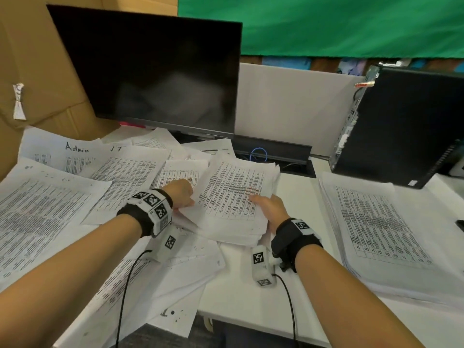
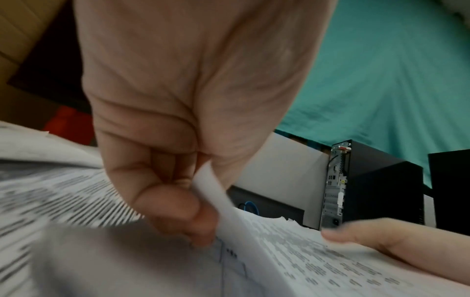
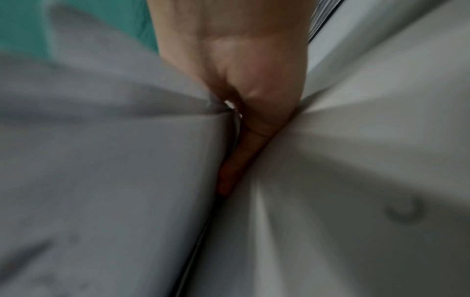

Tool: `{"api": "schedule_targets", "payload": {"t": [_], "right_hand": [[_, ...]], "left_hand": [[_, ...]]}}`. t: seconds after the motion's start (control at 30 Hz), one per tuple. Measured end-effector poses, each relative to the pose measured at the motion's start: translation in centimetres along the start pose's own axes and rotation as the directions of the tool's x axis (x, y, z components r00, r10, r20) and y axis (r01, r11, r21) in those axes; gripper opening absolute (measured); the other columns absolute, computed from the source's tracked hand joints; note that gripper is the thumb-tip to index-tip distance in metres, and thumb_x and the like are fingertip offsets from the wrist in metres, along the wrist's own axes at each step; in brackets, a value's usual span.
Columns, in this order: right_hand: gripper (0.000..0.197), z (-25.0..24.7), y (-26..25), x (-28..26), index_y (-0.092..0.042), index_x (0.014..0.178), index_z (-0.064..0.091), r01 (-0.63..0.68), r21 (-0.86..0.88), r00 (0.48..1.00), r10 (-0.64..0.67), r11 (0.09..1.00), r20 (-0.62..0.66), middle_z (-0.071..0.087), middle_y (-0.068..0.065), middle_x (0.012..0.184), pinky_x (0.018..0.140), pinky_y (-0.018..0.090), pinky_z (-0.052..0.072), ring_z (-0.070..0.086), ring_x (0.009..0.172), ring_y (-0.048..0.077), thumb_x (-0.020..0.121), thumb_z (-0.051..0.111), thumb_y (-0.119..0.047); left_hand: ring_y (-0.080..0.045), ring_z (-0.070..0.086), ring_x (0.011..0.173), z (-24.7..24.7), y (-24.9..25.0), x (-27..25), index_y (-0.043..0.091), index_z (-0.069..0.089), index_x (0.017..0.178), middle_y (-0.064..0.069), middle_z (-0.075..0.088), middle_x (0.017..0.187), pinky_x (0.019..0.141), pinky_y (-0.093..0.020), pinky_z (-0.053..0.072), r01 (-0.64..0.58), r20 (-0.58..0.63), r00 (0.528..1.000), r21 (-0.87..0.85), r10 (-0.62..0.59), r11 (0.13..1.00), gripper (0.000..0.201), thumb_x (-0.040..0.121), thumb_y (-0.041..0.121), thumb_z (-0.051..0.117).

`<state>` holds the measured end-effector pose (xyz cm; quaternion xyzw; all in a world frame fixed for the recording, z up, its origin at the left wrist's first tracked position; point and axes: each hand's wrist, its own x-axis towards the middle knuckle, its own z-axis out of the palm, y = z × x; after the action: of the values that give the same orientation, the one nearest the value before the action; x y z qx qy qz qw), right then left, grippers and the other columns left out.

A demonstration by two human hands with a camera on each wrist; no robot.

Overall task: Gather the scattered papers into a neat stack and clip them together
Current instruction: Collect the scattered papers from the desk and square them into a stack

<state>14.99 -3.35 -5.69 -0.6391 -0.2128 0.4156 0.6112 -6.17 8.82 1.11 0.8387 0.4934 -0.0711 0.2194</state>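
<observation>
From the head camera I see my left hand (image 1: 181, 194) and right hand (image 1: 270, 209) on either side of a thick bundle of papers (image 1: 233, 202) at the middle of the white desk (image 1: 296, 197). The bundle lies on top of loose sheets (image 1: 50, 209) fanned across the left half of the desk, and a second pile (image 1: 376, 229) lies well apart on the right.

The left wrist camera shows what the head view hides: my left-hand fingers (image 2: 178, 211) are curled and pinch the lifted left edge of the bundle, with the paper bent up between thumb and fingers. It also catches my right thumb lying flat on the printed top page.

In the right wrist view, badly blurred, a finger (image 3: 236, 160) of my right hand reaches down between pale paper surfaces. From the head view, the thumb is on top and the other fingers are out of sight beneath the right edge, so this hand clasps the bundle too.

Only the head camera takes in the dark monitor (image 1: 160, 71) behind the papers, the black computer tower (image 1: 401, 126) at the right, and the cardboard box (image 1: 37, 71) at the left.
</observation>
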Motion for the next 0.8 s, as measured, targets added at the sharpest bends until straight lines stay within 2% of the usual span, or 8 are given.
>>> {"api": "schedule_targets", "payload": {"t": [0.17, 0.23, 0.33, 0.43, 0.53, 0.63, 0.73, 0.8], "right_hand": [[0.04, -0.4, 0.6, 0.7, 0.002, 0.125, 0.062, -0.009, -0.068, 1.0, 0.01, 0.998, 0.016, 0.066, 0.021, 0.122, 0.099, 0.052, 0.05, 0.065, 0.109, 0.037, 0.086, 0.066, 0.007], [0.04, -0.5, 0.7, 0.9, 0.003, 0.127, 0.06, -0.009, -0.068, 1.0, 0.01, 0.998, 0.01, 0.066, 0.021, 0.122, 0.099, 0.053, 0.05, 0.064, 0.109, 0.038, 0.087, 0.064, 0.007], [0.039, -0.6, 0.9, 1.0, 0.002, 0.13, 0.058, 0.013, -0.084, 0.999, -0.011, 0.996, 0.033, 0.065, 0.021, 0.124, 0.101, 0.054, 0.048, 0.063, 0.112, 0.038, 0.091, 0.059, 0.006], [0.039, -0.8, 1.0, 1.0, -0.001, 0.132, 0.056, 0.024, -0.088, 0.999, -0.02, 0.996, 0.047, 0.063, 0.019, 0.126, 0.102, 0.052, 0.047, 0.062, 0.113, 0.037, 0.094, 0.055, 0.004], [0.036, -1.0, 0.8, 0.6, -0.003, 0.131, 0.056, 0.04, -0.093, 0.998, -0.035, 0.995, 0.056, 0.064, 0.018, 0.124, 0.102, 0.049, 0.047, 0.062, 0.113, 0.035, 0.096, 0.051, 0.004], [0.034, -1.0, 0.8, 0.5, -0.007, 0.129, 0.056, 0.054, -0.089, 0.997, -0.049, 0.995, 0.058, 0.065, 0.015, 0.123, 0.101, 0.047, 0.049, 0.063, 0.111, 0.033, 0.097, 0.05, 0.003], [0.039, -0.8, 0.6, 0.3, -0.006, 0.134, 0.053, 0.043, -0.077, 0.997, -0.038, 0.996, 0.065, 0.064, 0.017, 0.126, 0.101, 0.048, 0.049, 0.063, 0.112, 0.033, 0.096, 0.051, 0.004], [0.036, -0.7, 0.3, -0.3, -0.005, 0.131, 0.054, 0.038, -0.057, 0.996, -0.033, 0.998, 0.088, 0.064, 0.016, 0.124, 0.1, 0.046, 0.049, 0.063, 0.111, 0.033, 0.096, 0.05, 0.005]], "left_hand": [[-0.025, 0.06, 0.085, -2.3, -1.9, -0.3, -0.003, 0.062, 0.11, -0.014, 0.065, 0.099, 0.082, -0.033, 0.054, 0.097, -0.069, 0.993, -0.034, -0.099, 0.995, 0.026, 0.09, 0.015, 0.059], [-0.026, 0.06, 0.089, -3.9, -3.9, -0.1, -0.004, 0.057, 0.116, -0.012, 0.063, 0.097, 0.082, -0.031, 0.053, 0.209, -0.163, 0.965, -0.003, -0.206, 0.978, 0.04, 0.088, 0.023, 0.063], [-0.03, 0.058, 0.107, -4.6, -6.7, -0.1, -0.002, 0.05, 0.124, -0.015, 0.06, 0.118, 0.09, -0.035, 0.049, 0.365, -0.156, 0.923, 0.065, -0.352, 0.929, 0.064, 0.08, 0.039, 0.072], [-0.027, 0.061, 0.102, -3.7, -7.7, 0.4, 0.003, 0.056, 0.111, -0.013, 0.063, 0.113, 0.087, -0.032, 0.05, 0.397, -0.147, 0.914, 0.12, -0.379, 0.91, 0.053, 0.08, 0.043, 0.071], [-0.025, 0.063, 0.086, -3.4, -7.7, 0.8, 0.005, 0.056, 0.08, -0.01, 0.068, 0.1, 0.079, -0.03, 0.053, 0.369, -0.214, 0.918, 0.144, -0.335, 0.918, 0.024, 0.089, 0.027, 0.062], [-0.033, 0.061, 0.105, -3.4, -5.1, 0.2, -0.006, 0.059, 0.104, -0.019, 0.063, 0.114, 0.088, -0.033, 0.049, 0.291, -0.243, 0.929, 0.017, -0.278, 0.957, 0.018, 0.092, 0.007, 0.052], [-0.034, 0.06, 0.103, -3.2, 0.0, -0.6, -0.005, 0.059, 0.107, -0.019, 0.063, 0.108, 0.08, -0.032, 0.045, 0.036, -0.393, 0.914, -0.155, -0.096, 0.987, 0.021, 0.09, 0.004, 0.051], [-0.03, 0.059, 0.102, -2.7, 4.3, -1.3, -0.002, 0.06, 0.108, -0.013, 0.059, 0.1, 0.074, -0.027, 0.04, -0.12, -0.378, 0.925, -0.227, 0.026, 0.967, 0.021, 0.089, 0.002, 0.052]]}}
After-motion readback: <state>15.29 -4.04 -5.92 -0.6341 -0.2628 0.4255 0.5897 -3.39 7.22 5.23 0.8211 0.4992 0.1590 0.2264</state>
